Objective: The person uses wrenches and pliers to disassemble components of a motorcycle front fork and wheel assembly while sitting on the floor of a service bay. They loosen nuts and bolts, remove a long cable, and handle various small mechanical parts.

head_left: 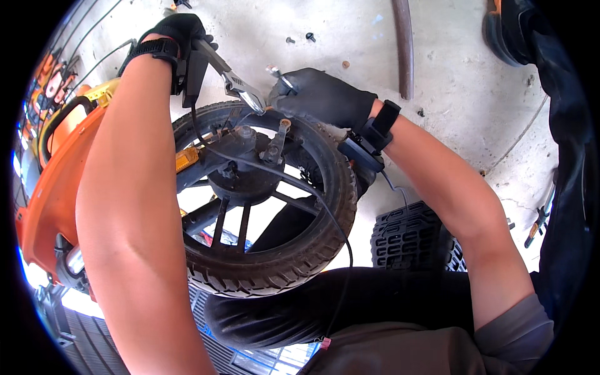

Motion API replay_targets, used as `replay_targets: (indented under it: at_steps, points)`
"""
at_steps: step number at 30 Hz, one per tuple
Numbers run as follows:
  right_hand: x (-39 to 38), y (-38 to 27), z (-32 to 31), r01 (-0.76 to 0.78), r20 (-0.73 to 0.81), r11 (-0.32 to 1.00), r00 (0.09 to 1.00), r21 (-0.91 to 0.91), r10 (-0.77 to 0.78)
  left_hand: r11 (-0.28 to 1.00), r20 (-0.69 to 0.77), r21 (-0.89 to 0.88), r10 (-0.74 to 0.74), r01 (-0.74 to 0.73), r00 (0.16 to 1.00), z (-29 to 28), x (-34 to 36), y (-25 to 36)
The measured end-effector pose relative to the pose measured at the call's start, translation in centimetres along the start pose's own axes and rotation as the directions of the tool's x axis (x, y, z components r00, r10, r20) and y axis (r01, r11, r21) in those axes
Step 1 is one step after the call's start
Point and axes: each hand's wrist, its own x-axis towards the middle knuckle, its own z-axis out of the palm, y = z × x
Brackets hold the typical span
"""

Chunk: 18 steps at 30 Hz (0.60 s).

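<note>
My gloved left hand (187,39) grips the handle of an adjustable wrench (234,83), whose silver jaw hangs just above the top edge of a black spoked wheel (244,244). My gloved right hand (322,97) is closed on a small metal piece (280,76) with its end sticking up beside the jaw. The wheel, with a treaded tyre (281,275), has a dark hub (244,181) and a metal lever (275,144) on it. A black cable (328,209) from my left wrist hangs across it.
An orange and yellow machine body (50,194) stands at left. A brown pipe (403,50) lies on the pale concrete floor (450,94) near small bolts (310,37). A black grid mat (409,237) is below my right arm. Another person's dark leg and shoe (509,40) are at right.
</note>
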Motion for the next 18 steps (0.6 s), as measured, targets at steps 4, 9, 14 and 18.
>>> replay_targets:
  at_steps: [4,9,14,18]
  points:
    - [0.1,-0.7,-0.2,-0.027,0.032,0.997,0.999,0.067,0.025,0.95,0.226,-0.145,0.302,-0.275,0.926,1.6,-1.5,1.8]
    - [-0.4,-1.8,0.5,-0.012,-0.059,0.997,0.998,-0.071,0.008,0.99,0.136,0.007,0.139,-0.141,0.981,2.4,-0.6,4.2]
    - [-0.1,-2.0,0.2,-0.081,-0.066,0.993,0.995,-0.086,0.076,0.988,0.071,0.045,0.142,-0.146,0.987,-0.2,1.9,0.5]
    - [-0.3,-1.7,0.6,-0.01,-0.094,0.996,0.996,-0.092,0.001,0.975,-0.079,-0.203,0.074,-0.089,0.994,-2.0,3.3,-1.3]
